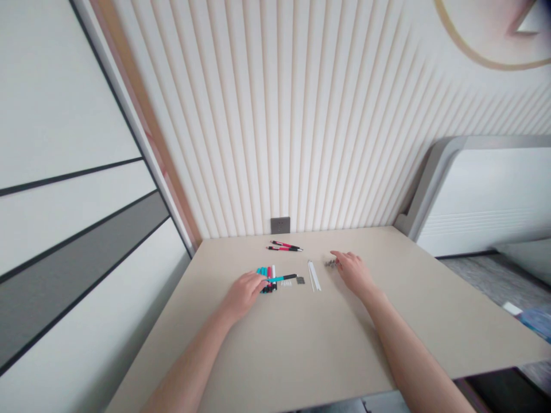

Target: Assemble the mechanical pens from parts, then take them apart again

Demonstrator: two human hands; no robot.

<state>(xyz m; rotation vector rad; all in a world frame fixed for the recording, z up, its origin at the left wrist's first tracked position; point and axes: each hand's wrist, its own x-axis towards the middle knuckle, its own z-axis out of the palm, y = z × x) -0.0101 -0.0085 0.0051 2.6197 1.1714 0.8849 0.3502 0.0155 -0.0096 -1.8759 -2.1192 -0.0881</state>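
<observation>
My left hand [246, 293] is closed on a teal pen barrel [278, 279] with a black end, held level and pointing right. Beneath and behind it lies a row of pen barrels [269, 272] in teal, red and white with black ends, partly covered by my fingers. My right hand [353, 273] is over a small cluster of grey metal-looking parts [330, 263], its index finger stretched out and the thumb apart from it. Between the hands are small white pieces [286, 283], a patch of tiny dark parts [300, 280] and several thin white sticks [314, 276].
Two red and black pens [284, 248] lie toward the back of the beige table [275, 344]. A dark wall socket [280, 225] sits on the ribbed wall behind. A white cabinet [64, 229] stands at left, a bed headboard [482, 189] at right.
</observation>
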